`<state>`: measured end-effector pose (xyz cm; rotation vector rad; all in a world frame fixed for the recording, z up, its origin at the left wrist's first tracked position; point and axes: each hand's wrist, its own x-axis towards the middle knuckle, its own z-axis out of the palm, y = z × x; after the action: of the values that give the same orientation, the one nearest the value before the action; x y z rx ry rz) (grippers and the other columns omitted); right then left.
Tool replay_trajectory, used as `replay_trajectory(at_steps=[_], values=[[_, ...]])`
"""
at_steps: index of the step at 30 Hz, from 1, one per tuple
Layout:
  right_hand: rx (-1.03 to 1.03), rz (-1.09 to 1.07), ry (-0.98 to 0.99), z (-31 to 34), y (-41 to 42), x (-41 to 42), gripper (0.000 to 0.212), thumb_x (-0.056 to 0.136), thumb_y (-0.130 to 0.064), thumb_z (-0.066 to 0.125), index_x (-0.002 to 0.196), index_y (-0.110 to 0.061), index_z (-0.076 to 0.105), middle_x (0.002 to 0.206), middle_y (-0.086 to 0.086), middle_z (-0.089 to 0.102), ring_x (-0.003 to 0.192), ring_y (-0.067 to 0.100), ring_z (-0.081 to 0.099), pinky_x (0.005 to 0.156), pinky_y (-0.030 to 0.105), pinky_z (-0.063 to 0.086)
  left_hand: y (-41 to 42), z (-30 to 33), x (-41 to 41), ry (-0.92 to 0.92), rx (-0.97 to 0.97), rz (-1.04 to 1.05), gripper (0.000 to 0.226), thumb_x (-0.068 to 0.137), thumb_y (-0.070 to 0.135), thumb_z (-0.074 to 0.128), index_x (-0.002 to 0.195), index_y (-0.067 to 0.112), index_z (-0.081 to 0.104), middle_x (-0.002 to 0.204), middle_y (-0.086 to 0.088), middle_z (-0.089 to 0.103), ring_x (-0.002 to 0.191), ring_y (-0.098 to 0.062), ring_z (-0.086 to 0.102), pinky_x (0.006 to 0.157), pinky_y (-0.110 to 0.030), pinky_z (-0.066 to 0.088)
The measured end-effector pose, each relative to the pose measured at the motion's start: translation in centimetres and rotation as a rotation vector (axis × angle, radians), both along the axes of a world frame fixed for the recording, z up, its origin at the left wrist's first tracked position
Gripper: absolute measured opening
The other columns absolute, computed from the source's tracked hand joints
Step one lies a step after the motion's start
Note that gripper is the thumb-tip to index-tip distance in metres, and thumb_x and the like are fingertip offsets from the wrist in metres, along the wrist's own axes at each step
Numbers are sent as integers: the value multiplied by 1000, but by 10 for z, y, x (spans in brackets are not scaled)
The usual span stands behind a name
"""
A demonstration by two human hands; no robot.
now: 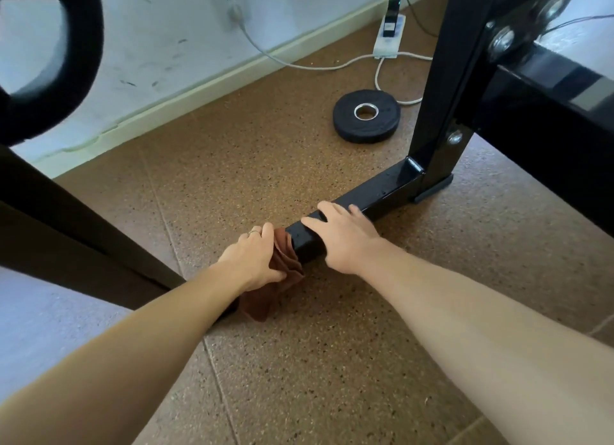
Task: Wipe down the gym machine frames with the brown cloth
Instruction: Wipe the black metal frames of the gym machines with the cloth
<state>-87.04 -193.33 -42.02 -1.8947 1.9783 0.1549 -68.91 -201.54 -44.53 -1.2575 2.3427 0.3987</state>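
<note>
A black square-tube base bar point(382, 197) of the gym machine lies on the speckled brown floor and joins a black upright post point(455, 86) at the right. My left hand point(252, 260) holds the bunched brown cloth point(275, 278) against the bar's near end; part of the cloth hangs down under my wrist. My right hand point(342, 238) rests on top of the bar just behind that end, fingers spread flat over it.
A black weight plate point(366, 115) lies flat on the floor beyond the bar. A white power strip point(390, 37) with cables sits by the wall. Another dark frame member point(83, 238) crosses at the left, and a black curved pad hangs at the top left.
</note>
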Motion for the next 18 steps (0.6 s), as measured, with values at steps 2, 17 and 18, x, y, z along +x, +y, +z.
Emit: replay_trajectory(at_steps=[2, 17, 18], values=[[-41, 60, 23, -6, 8, -24, 87, 93, -9, 67, 163, -31, 19, 170, 5, 13, 157, 26, 11, 128, 52, 11, 3, -2, -4, -1, -58, -3, 75, 77, 52, 79, 128, 16, 36, 129, -10, 50, 121, -31, 53, 96, -47, 52], [-214, -70, -53, -37, 7, -93, 98, 90, -16, 72, 164, -25, 8, 171, 7, 10, 158, 28, 4, 129, 48, 8, 14, -13, -149, 76, -231, -41, 79, 84, 51, 73, 137, 9, 34, 136, -15, 46, 127, -35, 48, 97, -49, 46], [-241, -83, -78, -36, 7, -93, 96, 91, -14, 71, 164, -24, 9, 171, 6, 13, 158, 26, 5, 129, 46, 7, 16, -17, -157, 102, -265, -38, 84, 84, 52, 73, 142, 8, 31, 138, -15, 46, 127, -35, 48, 98, -48, 45]])
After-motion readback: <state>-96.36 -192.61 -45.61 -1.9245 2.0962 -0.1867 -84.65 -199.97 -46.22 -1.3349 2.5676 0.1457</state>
